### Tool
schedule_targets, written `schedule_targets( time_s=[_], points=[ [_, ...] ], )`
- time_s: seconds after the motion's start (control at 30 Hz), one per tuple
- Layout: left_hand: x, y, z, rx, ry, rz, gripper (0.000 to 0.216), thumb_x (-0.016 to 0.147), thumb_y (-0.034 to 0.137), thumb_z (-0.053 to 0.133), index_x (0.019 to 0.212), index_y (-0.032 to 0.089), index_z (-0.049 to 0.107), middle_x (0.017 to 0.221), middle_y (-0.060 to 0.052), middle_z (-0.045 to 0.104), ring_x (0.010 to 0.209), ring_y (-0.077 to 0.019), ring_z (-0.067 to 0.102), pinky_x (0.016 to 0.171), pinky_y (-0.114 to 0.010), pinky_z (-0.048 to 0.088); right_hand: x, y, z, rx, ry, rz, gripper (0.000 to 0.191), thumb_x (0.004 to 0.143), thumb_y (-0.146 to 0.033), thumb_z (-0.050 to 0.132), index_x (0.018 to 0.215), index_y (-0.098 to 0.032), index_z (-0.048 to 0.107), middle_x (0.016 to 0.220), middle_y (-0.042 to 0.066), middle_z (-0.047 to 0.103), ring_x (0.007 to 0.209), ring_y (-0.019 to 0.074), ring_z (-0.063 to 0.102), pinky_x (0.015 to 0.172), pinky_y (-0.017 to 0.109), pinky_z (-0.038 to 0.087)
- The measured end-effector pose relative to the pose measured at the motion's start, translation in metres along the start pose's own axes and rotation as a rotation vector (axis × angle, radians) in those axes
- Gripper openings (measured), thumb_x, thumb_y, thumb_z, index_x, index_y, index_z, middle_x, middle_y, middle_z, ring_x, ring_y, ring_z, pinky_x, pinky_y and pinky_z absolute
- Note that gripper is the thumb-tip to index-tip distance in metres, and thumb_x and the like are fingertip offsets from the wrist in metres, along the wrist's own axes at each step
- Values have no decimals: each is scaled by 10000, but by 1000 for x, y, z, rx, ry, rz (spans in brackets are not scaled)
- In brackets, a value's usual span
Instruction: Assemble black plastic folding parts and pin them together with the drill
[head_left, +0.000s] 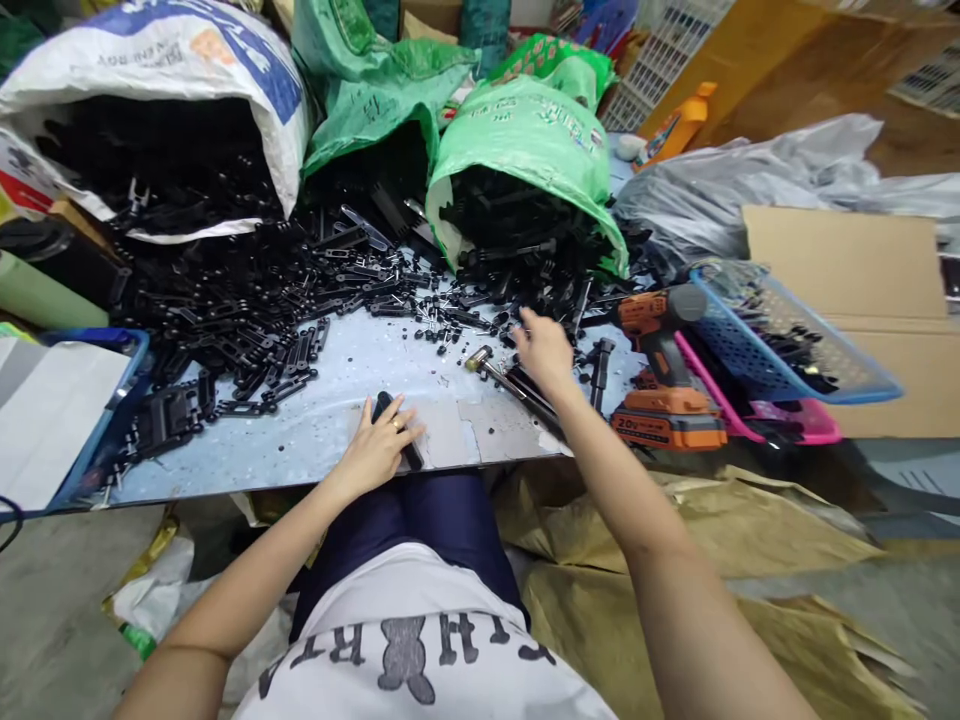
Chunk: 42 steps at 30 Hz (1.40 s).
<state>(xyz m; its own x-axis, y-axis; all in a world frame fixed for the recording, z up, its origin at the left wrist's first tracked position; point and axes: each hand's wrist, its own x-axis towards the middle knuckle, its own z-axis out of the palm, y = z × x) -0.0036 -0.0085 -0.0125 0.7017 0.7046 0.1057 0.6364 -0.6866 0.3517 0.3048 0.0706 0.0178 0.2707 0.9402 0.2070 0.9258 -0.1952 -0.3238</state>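
My left hand [379, 440] lies on a long black plastic part [412, 456] near the table's front edge. Its fingers are spread over the part, whose two ends show past them. Over the edge of a heap of small black pieces and screws, my right hand [546, 350] reaches forward with fingertips apart; nothing shows in it. Just beside that hand lies a hammer-like metal tool [480, 358], its handle running under my right wrist. Black linked pieces [300, 350] are spread to the left.
An orange cordless drill [660, 370] stands at the right, beside a blue basket [810, 345] above a pink tray [821, 428]. Behind the heap, a white sack [172, 60] and a light green sack [525, 140] hold black parts. A blue bin [97, 430] stands left.
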Motion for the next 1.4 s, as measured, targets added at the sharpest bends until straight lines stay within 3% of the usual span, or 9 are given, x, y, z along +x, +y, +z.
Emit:
schedule_targets(
  time_s=[0.17, 0.4, 0.57, 0.7, 0.87, 0.97, 1.07, 1.17, 1.4],
  points=[
    [13, 1, -17, 242, -185, 35, 460, 799, 29, 401, 1201, 196, 547, 1013, -97, 621, 1014, -232, 542, 1051, -592, 179, 87, 65, -17, -162, -14, 536, 436, 872, -111, 412, 1303, -41, 397, 1132, 242, 557, 1085, 287, 520, 886, 407, 413],
    [6, 0, -16, 257, -207, -212, 419, 801, 56, 458, 1209, 128, 522, 1022, -170, 619, 985, -280, 564, 841, -453, 412, 103, 76, -31, -62, -57, 616, 330, 779, -102, 534, 1083, 24, 547, 1052, 263, 586, 997, 272, 571, 812, 343, 448],
    [7, 4, -14, -195, 146, -227, 480, 829, 323, 563, 1276, 200, 440, 1218, -141, 529, 1148, -271, 489, 953, -446, 390, 42, 30, -42, 338, 131, 259, 227, 748, -320, 596, 819, -106, 624, 778, 111, 636, 762, 202, 594, 696, 313, 474],
    [26, 21, -16, -998, 346, -353, 461, 860, 446, 469, 1242, 195, 408, 1170, -130, 552, 964, -202, 617, 802, -368, 503, -49, -47, -13, 1020, -166, 95, 394, 727, -522, 595, 807, -137, 618, 687, 62, 629, 564, 156, 575, 470, 264, 452],
    [31, 25, -14, -1480, 453, -739, 394, 737, 469, 611, 919, 154, 459, 644, 2, 589, 450, -104, 563, 417, -190, 411, -126, -90, 1, 769, -285, -306, 426, 857, -528, 457, 797, -155, 655, 771, 93, 664, 728, 204, 613, 658, 337, 485],
    [17, 21, -14, -1302, 292, -706, 385, 778, 495, 538, 919, 142, 477, 637, -21, 593, 460, -129, 561, 416, -226, 417, -126, -77, -12, 409, -263, -528, 348, 858, -471, 507, 999, -177, 629, 995, 128, 643, 948, 249, 571, 829, 384, 416],
    [5, 14, -16, -802, 175, -408, 456, 821, 506, 482, 1109, 152, 489, 999, -123, 620, 898, -226, 617, 752, -377, 498, -113, -57, -15, 86, -466, -781, 326, 920, -422, 414, 1086, -191, 572, 906, 91, 638, 842, 197, 585, 725, 302, 398],
    [3, 3, -17, -316, 18, -193, 641, 767, 588, 532, 1249, 177, 432, 1253, -148, 494, 1190, -307, 432, 973, -489, 346, -108, -48, -5, -78, -608, -870, 339, 921, -459, 393, 1039, -198, 574, 829, 58, 631, 756, 172, 588, 616, 258, 342],
    [4, -4, -5, -5, -94, -98, 756, 632, 712, 582, 1140, 162, 480, 1073, -136, 550, 1030, -312, 507, 874, -444, 388, -128, -58, 12, -204, -551, -800, 372, 921, -509, 346, 991, -214, 561, 840, 58, 621, 729, 170, 585, 557, 260, 270]
  ],
)
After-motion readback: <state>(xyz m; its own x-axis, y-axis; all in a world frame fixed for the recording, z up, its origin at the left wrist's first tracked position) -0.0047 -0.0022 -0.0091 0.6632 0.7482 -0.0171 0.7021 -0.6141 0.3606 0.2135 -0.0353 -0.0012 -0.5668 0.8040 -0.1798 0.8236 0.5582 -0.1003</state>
